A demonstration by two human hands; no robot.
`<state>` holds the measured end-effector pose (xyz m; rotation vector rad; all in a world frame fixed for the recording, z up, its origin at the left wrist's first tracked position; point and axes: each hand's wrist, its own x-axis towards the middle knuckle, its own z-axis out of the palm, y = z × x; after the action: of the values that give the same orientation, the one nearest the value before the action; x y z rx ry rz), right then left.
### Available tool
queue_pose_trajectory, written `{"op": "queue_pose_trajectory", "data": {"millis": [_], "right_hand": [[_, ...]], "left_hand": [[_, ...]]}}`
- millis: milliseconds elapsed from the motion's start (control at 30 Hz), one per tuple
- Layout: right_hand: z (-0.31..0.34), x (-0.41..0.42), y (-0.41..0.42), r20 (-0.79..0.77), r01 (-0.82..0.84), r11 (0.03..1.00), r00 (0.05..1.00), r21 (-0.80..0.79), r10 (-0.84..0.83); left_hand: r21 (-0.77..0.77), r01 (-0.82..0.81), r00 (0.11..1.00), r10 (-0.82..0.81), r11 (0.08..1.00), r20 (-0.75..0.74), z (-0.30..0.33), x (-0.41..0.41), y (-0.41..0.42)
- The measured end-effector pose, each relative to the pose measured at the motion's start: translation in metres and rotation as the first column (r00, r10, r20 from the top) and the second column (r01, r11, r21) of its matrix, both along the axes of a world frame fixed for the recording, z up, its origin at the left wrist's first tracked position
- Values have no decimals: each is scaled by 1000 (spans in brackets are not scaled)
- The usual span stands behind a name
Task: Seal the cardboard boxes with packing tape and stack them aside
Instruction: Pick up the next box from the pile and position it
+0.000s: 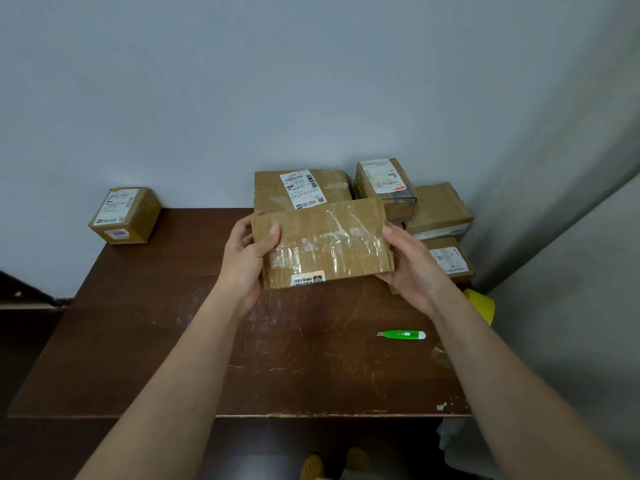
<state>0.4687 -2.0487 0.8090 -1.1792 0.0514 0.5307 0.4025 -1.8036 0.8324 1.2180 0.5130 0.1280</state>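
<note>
Both hands, left hand (242, 258) and right hand (408, 268), gripped the flat brown taped cardboard box (322, 242) by its ends, above the dark wooden table (207, 341). Looked sealed; next probably stacking on the brown box pile (440, 213) beyond the right hand.

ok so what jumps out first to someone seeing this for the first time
The flat brown cardboard box covered in shiny clear tape, held above the middle of the table by the left hand and right hand. Next, the bright green utility knife lying alone on the scratched dark brown wooden table, right of centre. Behind, a cluster of labelled cardboard parcels sits at the wall.
</note>
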Motion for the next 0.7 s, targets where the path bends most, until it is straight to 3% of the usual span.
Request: {"op": "queue_pose_trajectory", "data": {"millis": [167,433,700], "right_hand": [[-10,3,-7,29,-36,999,999,14,36],[-18,0,-5,192,-46,976,977,-215,88],[-17,-3,-9,210,-14,973,976,-229,63]], "left_hand": [[-12,34,999,-34,999,25,-5,0,-2],[36,158,987,-158,987,-10,-13,-3,-10],[39,252,968,-252,967,-11,-21,-3,-6]]}}
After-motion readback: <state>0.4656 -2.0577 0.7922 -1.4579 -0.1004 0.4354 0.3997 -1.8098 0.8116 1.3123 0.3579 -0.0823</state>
